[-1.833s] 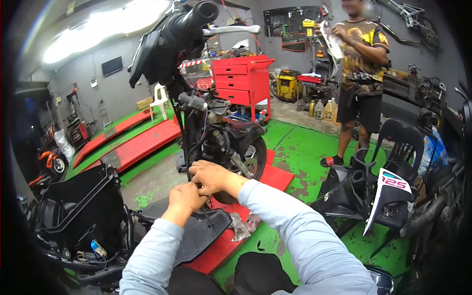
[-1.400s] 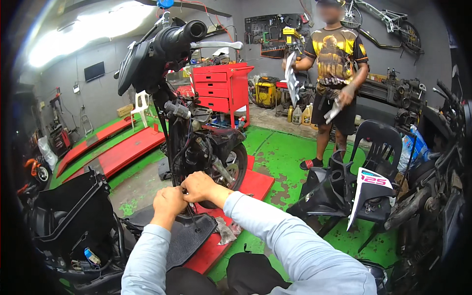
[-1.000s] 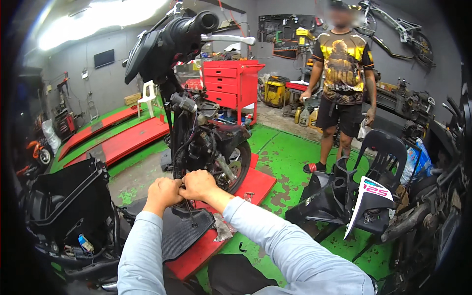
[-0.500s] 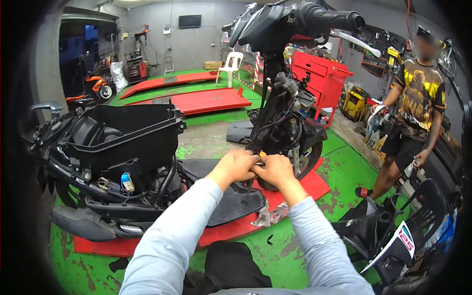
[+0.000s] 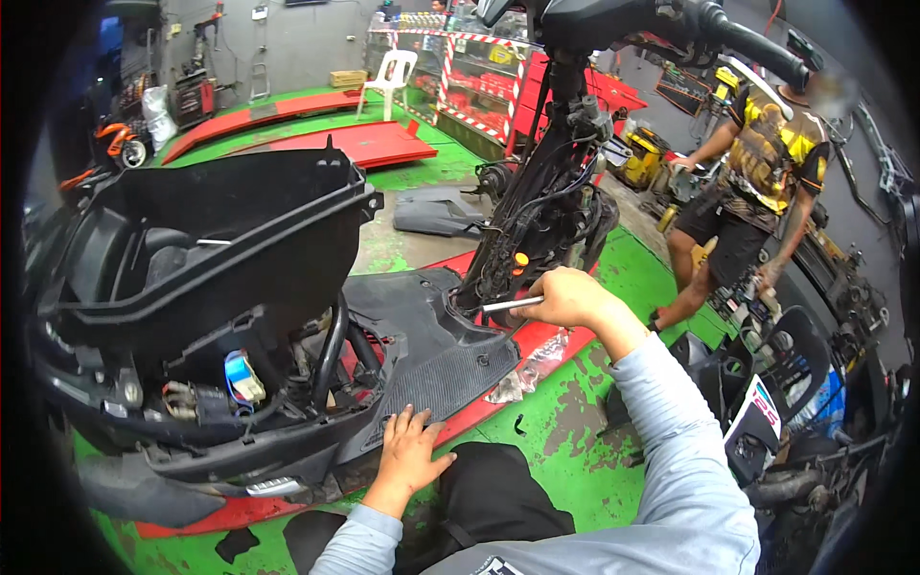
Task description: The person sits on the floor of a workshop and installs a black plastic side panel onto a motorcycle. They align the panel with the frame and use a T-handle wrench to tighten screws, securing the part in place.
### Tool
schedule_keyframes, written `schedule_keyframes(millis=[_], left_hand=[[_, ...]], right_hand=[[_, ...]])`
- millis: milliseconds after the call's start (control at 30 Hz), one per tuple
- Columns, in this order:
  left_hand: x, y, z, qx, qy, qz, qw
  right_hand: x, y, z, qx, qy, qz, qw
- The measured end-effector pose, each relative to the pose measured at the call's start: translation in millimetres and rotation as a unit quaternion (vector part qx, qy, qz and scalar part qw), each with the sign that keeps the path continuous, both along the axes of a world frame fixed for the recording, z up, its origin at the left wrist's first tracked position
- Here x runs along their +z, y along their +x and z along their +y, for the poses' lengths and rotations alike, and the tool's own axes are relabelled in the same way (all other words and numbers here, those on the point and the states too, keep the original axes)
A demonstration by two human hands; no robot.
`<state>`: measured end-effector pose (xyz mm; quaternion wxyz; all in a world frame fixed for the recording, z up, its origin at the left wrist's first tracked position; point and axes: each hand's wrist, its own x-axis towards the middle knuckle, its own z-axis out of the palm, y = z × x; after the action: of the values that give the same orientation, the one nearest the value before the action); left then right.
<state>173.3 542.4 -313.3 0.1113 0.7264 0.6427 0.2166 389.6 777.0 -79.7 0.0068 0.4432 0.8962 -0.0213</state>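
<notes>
My right hand point(image 5: 572, 299) is closed around a T-handle wrench point(image 5: 511, 305). Its silver bar points left above the front of the footboard, and the fist hides the rest. With fingers spread, my left hand point(image 5: 410, 460) rests at the near edge of the black ribbed footboard point(image 5: 446, 383). Stripped of panels, the scooter's front column point(image 5: 537, 216) stands just beyond my right hand, with wires and an orange cap point(image 5: 520, 260) showing. To the left is the black underseat storage bin point(image 5: 220, 259), with a blue-and-white connector point(image 5: 243, 376) hanging below it.
A red lift platform point(image 5: 460, 417) lies under the scooter, with a clear plastic bag point(image 5: 532, 372) on it. Removed black panels point(image 5: 752, 431) are piled at the right. Another person point(image 5: 757, 182) stands behind them. A grey-black panel point(image 5: 436, 211) lies on the floor beyond the scooter.
My left hand has let go of the wrench and come down to the footboard's near edge. My right hand has lifted the wrench off the footboard and tipped it sideways. The view has shifted.
</notes>
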Motion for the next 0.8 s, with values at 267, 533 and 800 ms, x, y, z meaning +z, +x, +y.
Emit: schedule_keyframes(millis=[267, 533, 800], left_hand=[[8, 5, 2, -0.042, -0.032, 0.013, 0.999], [83, -79, -108, -0.072, -0.208, -0.184, 0.958], [224, -136, -183, 0.156, -0.398, -0.196, 0.883]], right_hand=[[3, 21, 8, 0.000, -0.114, -0.157, 0.981], [-7, 56, -42, -0.109, -0.153, -0.025, 0.982], [16, 142, -161, -0.365, -0.239, 0.132, 0.890]])
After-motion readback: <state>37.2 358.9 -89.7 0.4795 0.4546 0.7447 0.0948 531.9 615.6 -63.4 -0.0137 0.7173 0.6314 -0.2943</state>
